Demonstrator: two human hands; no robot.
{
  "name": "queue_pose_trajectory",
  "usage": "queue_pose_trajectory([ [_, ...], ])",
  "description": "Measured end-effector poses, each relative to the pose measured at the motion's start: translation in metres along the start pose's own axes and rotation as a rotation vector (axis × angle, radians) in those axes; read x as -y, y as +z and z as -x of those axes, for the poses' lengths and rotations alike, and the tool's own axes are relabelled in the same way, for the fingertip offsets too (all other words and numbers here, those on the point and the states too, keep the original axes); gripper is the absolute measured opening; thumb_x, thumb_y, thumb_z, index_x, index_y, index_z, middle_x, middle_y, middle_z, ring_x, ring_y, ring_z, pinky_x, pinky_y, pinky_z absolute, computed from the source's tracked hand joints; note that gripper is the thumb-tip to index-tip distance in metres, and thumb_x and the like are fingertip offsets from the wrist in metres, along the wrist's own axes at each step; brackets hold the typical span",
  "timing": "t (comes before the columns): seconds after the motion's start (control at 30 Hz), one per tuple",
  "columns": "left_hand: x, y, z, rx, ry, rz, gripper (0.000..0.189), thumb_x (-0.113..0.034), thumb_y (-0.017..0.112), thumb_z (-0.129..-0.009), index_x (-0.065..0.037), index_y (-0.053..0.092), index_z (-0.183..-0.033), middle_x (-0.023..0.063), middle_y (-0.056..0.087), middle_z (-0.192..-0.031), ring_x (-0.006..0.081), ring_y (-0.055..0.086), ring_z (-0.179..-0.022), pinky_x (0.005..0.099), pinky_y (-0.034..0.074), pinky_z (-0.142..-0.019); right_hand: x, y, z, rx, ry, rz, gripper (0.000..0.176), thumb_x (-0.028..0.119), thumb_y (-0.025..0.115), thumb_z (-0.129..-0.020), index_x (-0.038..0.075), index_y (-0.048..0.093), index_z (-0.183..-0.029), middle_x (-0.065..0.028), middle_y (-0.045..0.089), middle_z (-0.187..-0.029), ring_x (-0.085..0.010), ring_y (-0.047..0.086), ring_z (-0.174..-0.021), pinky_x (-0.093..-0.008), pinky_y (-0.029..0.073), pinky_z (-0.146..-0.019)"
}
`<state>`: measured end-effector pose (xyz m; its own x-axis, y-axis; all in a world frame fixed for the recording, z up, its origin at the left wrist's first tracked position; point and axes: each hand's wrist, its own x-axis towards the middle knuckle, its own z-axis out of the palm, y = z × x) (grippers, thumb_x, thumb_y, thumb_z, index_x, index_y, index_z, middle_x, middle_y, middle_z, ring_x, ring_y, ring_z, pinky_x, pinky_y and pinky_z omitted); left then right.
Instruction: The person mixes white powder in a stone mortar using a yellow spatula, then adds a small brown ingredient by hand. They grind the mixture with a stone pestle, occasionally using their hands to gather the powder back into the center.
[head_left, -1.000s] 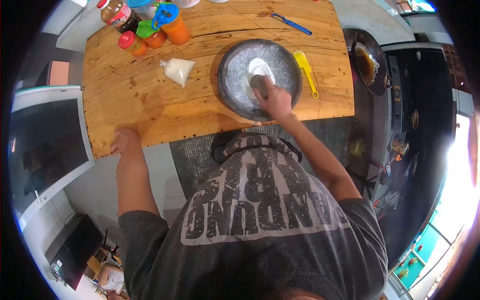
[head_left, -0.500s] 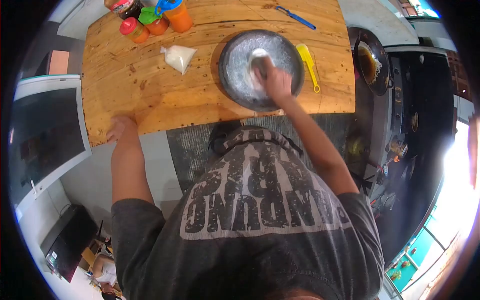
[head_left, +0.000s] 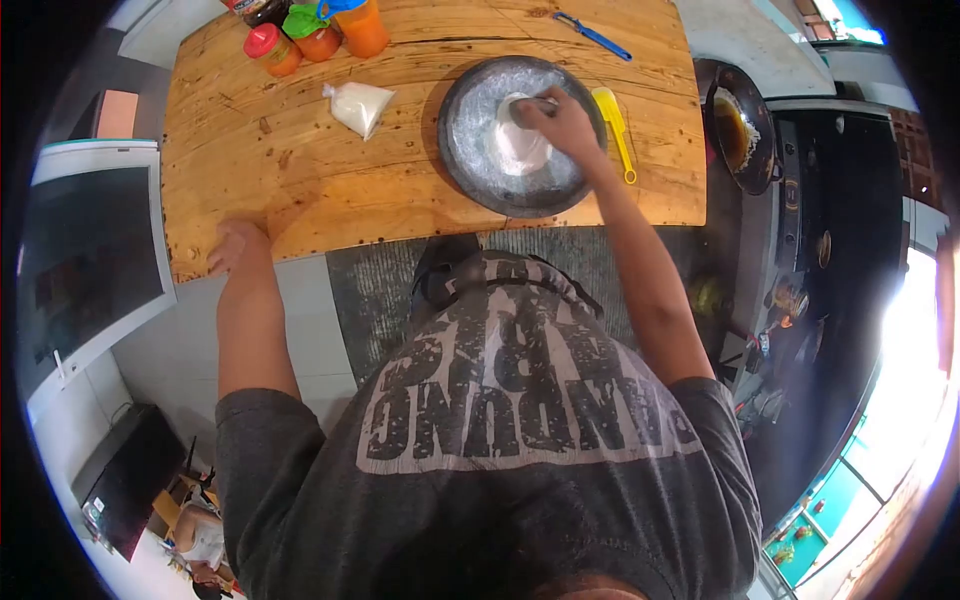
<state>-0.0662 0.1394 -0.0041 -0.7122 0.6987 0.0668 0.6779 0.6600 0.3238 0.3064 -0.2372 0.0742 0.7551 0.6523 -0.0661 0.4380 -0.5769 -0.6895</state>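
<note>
My right hand (head_left: pixel 566 124) is closed around a dark stone pestle (head_left: pixel 524 112), over a wide, shallow grey stone mortar (head_left: pixel 468 155). A patch of white, powdery-looking stuff (head_left: pixel 522 154) lies in the middle of the mortar, beside and under the pestle. My left hand (head_left: pixel 239 246) rests on the front left edge of the wooden table (head_left: pixel 350 205), fingers apart and holding nothing. To the right of the mortar lies a yellow plastic spoon (head_left: pixel 617 125). A knotted clear bag of white stuff (head_left: pixel 358 108) sits to its left.
Orange containers with red (head_left: pixel 272 50), green (head_left: pixel 311 33) and blue (head_left: pixel 360 28) lids stand at the back left, near a dark jar. A blue-handled peeler (head_left: pixel 592 37) lies at the back right. Beyond the table's right edge is a wok (head_left: pixel 742 130) with brown oil.
My right hand and the pestle have shifted a little to the right and away from me within the mortar, showing more of the white stuff. My left hand stays on the table edge.
</note>
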Motion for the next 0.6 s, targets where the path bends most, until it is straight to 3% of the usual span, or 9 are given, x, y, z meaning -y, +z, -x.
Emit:
queue_pose_trajectory([
  [0.07,-0.008,0.001,-0.006,-0.021,0.009,0.061,0.083,-0.055,0.045,-0.083,0.002,0.023,-0.138,0.0221,0.011,-0.152,0.0451,0.041,-0.122,0.058,0.035,-0.096,0.005,0.001,0.023,0.054,0.115,0.01,0.049,0.046,0.067,-0.08,0.008,0.054,-0.107,-0.0204,0.067,-0.081,-0.0358,0.067,-0.078,-0.0434,0.052,-0.066],
  [0.1,-0.006,0.011,-0.011,-0.03,0.007,0.099,0.083,-0.055,0.045,-0.082,0.002,0.023,-0.138,0.022,0.011,-0.152,0.0456,0.04,-0.122,0.0581,0.035,-0.096,0.014,0.016,0.046,-0.066,0.004,0.077,0.047,0.044,0.068,-0.079,0.011,0.054,-0.108,-0.0199,0.066,-0.078,-0.0368,0.067,-0.074,-0.0438,0.052,-0.064],
  [0.2,0.001,0.01,-0.01,-0.057,-0.03,0.099,0.084,-0.055,0.046,-0.082,0.002,0.023,-0.139,0.0219,0.012,-0.152,0.0464,0.038,-0.123,0.0585,0.034,-0.095,0.03,0.033,0.067,-0.139,-0.056,0.321,0.037,0.039,0.066,-0.081,0.016,0.053,-0.108,-0.0186,0.064,-0.07,-0.0403,0.064,-0.064,-0.0468,0.051,-0.056],
  [0.27,0.005,0.012,-0.011,-0.098,-0.006,0.073,0.084,-0.055,0.047,-0.081,0.001,0.023,-0.139,0.0218,0.012,-0.152,0.047,0.037,-0.124,0.0586,0.034,-0.095,0.034,0.024,0.041,-0.119,-0.012,0.325,0.039,0.04,0.067,-0.081,0.016,0.055,-0.109,-0.0199,0.065,-0.073,-0.0398,0.064,-0.07,-0.0468,0.051,-0.059],
  [0.4,0.0,0.011,-0.009,-0.096,0.003,0.151,0.084,-0.053,0.048,-0.081,0.001,0.023,-0.14,0.022,0.013,-0.152,0.0487,0.035,-0.126,0.0596,0.034,-0.096,-0.014,0.006,0.004,-0.024,0.083,-0.149,0.044,0.042,0.069,-0.08,0.012,0.058,-0.11,-0.0214,0.066,-0.075,-0.0334,0.068,-0.077,-0.041,0.052,-0.064],
  [0.47,-0.003,0.015,-0.012,-0.075,0.014,0.38,0.084,-0.052,0.048,-0.081,0.002,0.022,-0.14,0.0222,0.013,-0.152,0.049,0.034,-0.127,0.06,0.032,-0.097,0.021,0.012,0.047,-0.055,0.079,-0.005,0.043,0.04,0.069,-0.08,0.012,0.057,-0.111,-0.0215,0.066,-0.075,-0.0353,0.067,-0.074,-0.0418,0.052,-0.063],
  [0.5,0.007,0.03,-0.021,-0.088,0.06,0.552,0.084,-0.052,0.048,-0.081,0.002,0.022,-0.14,0.0222,0.013,-0.152,0.0489,0.034,-0.127,0.0599,0.032,-0.098,0.05,0.022,0.067,-0.033,0.114,0.279,0.041,0.038,0.068,-0.081,0.013,0.056,-0.111,-0.0209,0.065,-0.074,-0.0372,0.066,-0.071,-0.0443,0.052,-0.061],
  [0.53,0.011,0.031,-0.021,-0.088,0.062,0.537,0.084,-0.051,0.048,-0.082,0.003,0.022,-0.14,0.0225,0.013,-0.152,0.0486,0.034,-0.128,0.0596,0.031,-0.098,0.044,0.037,0.074,-0.174,-0.102,0.283,0.041,0.041,0.066,-0.082,0.015,0.055,-0.112,-0.0198,0.065,-0.073,-0.039,0.065,-0.068,-0.0476,0.051,-0.059],
  [0.6,0.001,0.015,-0.01,-0.072,0.018,0.331,0.084,-0.051,0.047,-0.082,0.003,0.022,-0.14,0.0234,0.013,-0.152,0.0476,0.034,-0.128,0.0589,0.031,-0.099,0.036,0.035,0.06,-0.114,-0.004,0.369,0.04,0.041,0.066,-0.082,0.015,0.055,-0.111,-0.0194,0.065,-0.074,-0.0382,0.065,-0.069,-0.0474,0.051,-0.059],
])
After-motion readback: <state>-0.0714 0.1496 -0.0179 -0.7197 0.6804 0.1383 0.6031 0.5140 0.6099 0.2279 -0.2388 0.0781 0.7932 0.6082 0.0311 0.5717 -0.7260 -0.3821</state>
